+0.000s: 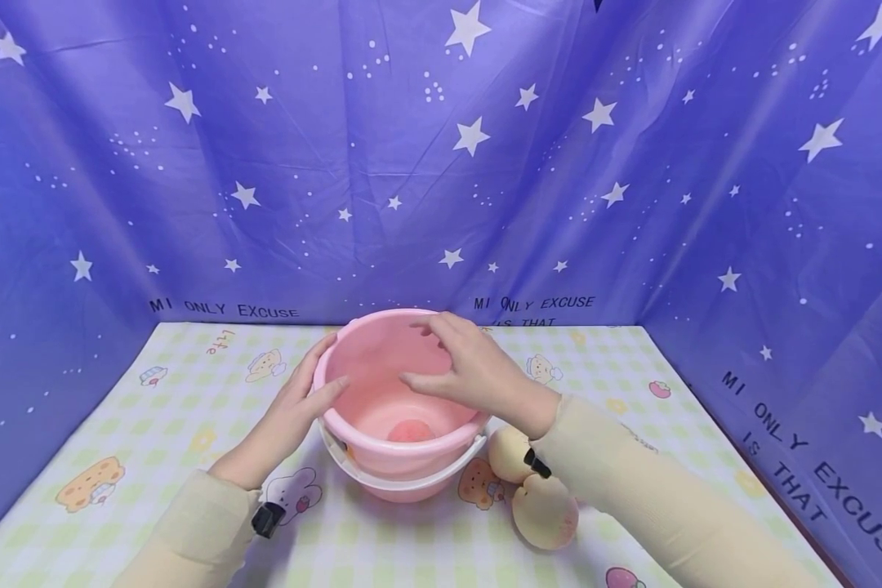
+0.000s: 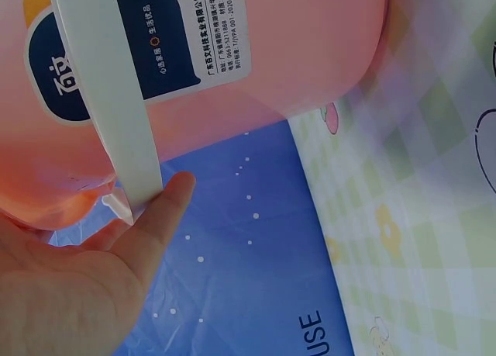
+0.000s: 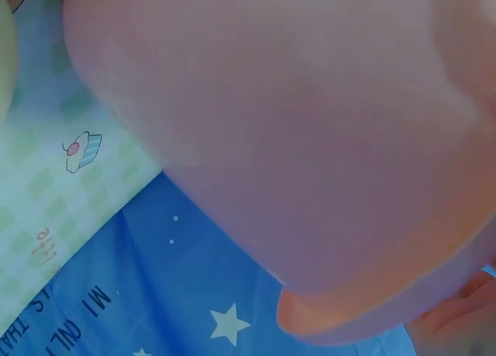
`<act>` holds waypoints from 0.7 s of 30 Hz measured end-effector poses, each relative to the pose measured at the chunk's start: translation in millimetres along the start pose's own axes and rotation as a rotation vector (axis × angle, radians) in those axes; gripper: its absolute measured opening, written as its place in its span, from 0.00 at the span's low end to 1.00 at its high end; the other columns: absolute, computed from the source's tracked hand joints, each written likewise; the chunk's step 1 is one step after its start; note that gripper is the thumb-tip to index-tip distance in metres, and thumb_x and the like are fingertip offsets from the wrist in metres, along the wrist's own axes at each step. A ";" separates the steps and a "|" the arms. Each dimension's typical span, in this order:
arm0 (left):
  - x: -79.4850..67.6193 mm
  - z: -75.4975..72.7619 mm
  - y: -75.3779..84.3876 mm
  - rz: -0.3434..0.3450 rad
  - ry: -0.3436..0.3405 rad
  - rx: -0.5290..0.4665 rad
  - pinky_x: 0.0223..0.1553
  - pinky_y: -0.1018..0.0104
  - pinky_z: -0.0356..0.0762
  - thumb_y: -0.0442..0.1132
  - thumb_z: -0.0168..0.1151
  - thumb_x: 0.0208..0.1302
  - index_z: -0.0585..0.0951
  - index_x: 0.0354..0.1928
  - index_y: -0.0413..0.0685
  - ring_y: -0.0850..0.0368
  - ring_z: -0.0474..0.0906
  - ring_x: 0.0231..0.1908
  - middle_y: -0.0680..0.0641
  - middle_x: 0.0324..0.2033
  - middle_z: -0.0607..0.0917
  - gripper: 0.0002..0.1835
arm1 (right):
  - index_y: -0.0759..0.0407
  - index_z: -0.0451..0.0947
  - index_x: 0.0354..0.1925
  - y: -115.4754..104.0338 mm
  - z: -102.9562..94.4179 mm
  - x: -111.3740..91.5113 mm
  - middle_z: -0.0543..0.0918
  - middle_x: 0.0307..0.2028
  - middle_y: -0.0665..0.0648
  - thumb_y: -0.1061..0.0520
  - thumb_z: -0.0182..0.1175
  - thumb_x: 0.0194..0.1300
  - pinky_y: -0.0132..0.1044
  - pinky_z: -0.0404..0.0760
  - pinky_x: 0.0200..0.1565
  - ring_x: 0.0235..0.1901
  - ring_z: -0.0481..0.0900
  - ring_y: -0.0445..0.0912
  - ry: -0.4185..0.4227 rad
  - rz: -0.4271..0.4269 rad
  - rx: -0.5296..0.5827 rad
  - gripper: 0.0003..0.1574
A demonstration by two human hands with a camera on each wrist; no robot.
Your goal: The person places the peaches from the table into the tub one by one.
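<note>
The left sleeve (image 1: 191,527) and right sleeve (image 1: 661,498), both pale cream and long, end at the wrists, behind the left hand (image 1: 297,408) and right hand (image 1: 481,371). 2 small black fittings (image 1: 268,519) mark the cuffs' inner edges.

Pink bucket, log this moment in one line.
left hand: holds bucket rim | right hand: over bucket mouth | inside: reddish round thing | peaches: right of bucket

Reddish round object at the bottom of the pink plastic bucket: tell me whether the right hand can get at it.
Probably yes: the right hand is over the open bucket, and nothing shows between it and the object.
</note>
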State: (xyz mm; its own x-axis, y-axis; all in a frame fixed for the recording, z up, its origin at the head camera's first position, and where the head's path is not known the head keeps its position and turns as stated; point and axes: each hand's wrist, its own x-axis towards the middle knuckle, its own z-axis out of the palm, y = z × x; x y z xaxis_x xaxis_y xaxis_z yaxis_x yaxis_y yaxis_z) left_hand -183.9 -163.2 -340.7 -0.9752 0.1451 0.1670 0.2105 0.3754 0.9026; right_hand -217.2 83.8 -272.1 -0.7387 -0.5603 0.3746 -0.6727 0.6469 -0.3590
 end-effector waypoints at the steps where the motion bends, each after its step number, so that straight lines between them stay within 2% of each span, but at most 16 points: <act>1: 0.0 0.0 -0.1 0.000 0.001 0.000 0.63 0.34 0.41 0.55 0.51 0.65 0.51 0.71 0.66 0.45 0.43 0.70 0.48 0.71 0.50 0.35 | 0.53 0.70 0.56 0.3 -0.8 -0.8 0.77 0.46 0.51 0.38 0.66 0.51 0.40 0.75 0.48 0.46 0.74 0.44 0.004 0.000 -0.002 0.38; 11: 0.3 0.9 0.2 0.001 -0.003 -0.003 0.63 0.33 0.42 0.53 0.51 0.66 0.51 0.71 0.68 0.45 0.43 0.70 0.49 0.71 0.50 0.34 | 0.52 0.70 0.57 4.8 -9.4 -14.3 0.77 0.45 0.50 0.38 0.67 0.51 0.37 0.76 0.43 0.41 0.74 0.43 0.041 0.025 0.014 0.39; 21: 0.3 0.2 -1.2 0.007 -0.001 -0.004 0.63 0.33 0.42 0.54 0.51 0.65 0.51 0.70 0.70 0.45 0.44 0.70 0.49 0.71 0.50 0.34 | 0.52 0.71 0.55 10.6 -15.9 -24.1 0.78 0.45 0.49 0.40 0.68 0.50 0.37 0.76 0.43 0.40 0.74 0.43 0.065 0.031 -0.003 0.37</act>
State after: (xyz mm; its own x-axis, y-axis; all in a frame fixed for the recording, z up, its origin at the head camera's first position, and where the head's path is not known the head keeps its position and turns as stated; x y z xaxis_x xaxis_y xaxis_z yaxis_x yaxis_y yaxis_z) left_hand -184.5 -163.4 -341.8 -0.9737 0.1485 0.1727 0.2168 0.3711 0.9029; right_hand -205.9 112.3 -271.4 -0.7549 -0.5050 0.4185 -0.6494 0.6652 -0.3685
